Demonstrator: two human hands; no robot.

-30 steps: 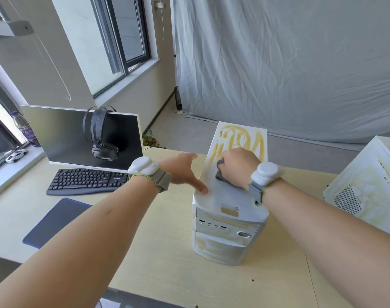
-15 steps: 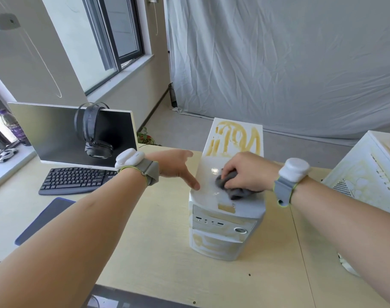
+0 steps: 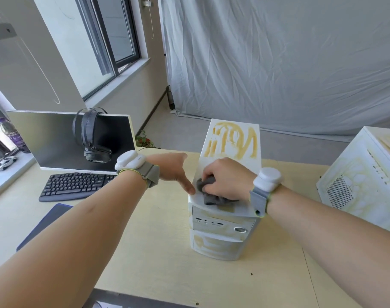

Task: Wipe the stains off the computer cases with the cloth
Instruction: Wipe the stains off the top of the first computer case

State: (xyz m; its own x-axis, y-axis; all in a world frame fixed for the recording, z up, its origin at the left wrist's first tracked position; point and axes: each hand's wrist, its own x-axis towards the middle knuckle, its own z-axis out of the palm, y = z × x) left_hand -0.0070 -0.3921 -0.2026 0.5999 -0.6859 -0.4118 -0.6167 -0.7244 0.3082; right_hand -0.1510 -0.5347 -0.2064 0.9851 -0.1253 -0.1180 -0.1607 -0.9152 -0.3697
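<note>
On the far left of a pale wooden bench a dark monitor stands with black headphones hung over its top edge. A black keyboard lies in front of it, and a dark blue mouse mat lies nearer the viewer. The left hand, wearing a white wrist device, reaches toward the middle with fingers straight and released; its thumb tip touches the left top edge of a white computer case standing upright at mid-bench. The right hand rests on the front part of the case's top, its fingers grasping a crumpled grey cloth pressed to that surface. Yellow-brown stains cover the rear of the top, and fainter ones mark the front panel. At the far right stands a second white case, also stained yellow.
</note>
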